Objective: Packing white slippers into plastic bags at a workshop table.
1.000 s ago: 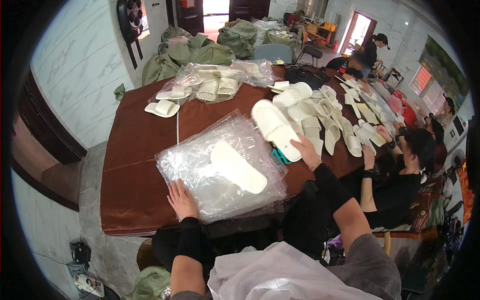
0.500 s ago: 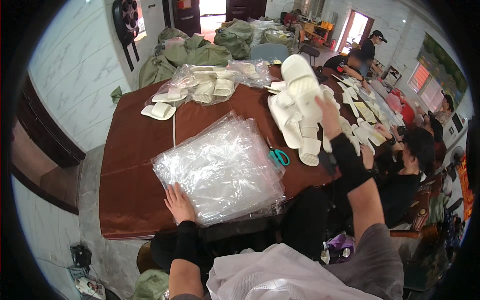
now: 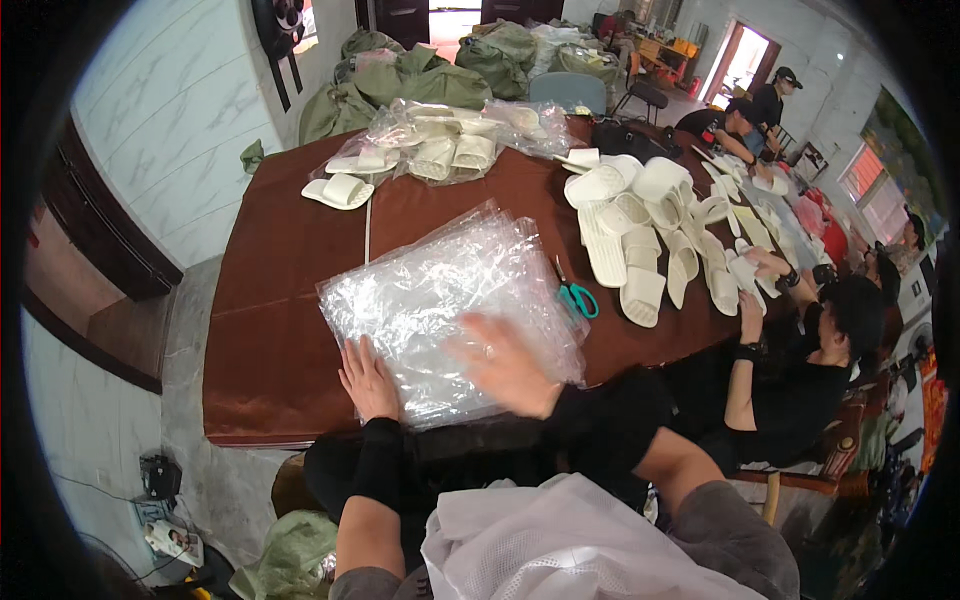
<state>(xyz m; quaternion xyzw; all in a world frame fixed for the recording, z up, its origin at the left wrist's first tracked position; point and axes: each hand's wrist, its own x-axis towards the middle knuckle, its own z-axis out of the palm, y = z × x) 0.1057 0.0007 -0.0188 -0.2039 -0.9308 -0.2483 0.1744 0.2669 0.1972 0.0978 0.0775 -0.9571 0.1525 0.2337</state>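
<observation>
A stack of clear plastic bags lies on the brown-covered table in front of me. My left hand rests flat on its near left edge, fingers stretched out and holding nothing. Over the near middle of the stack is my right hand, blurred by motion. Its fingers point left and look apart, with nothing visible in them; whether it touches the plastic I cannot tell. Scissors with teal handles lie just right of the bags. Beyond them, a heap of white slippers covers the table's right part.
Bagged white slippers lie at the table's far side, with a loose slipper pair nearby. At the right a co-worker in black handles slippers. Green sacks and a grey chair stand behind the brown table.
My right hand has left the white slipper it was at and swung left over the bags. That slipper is no longer raised above the heap. My left hand stays on the bags' edge.
</observation>
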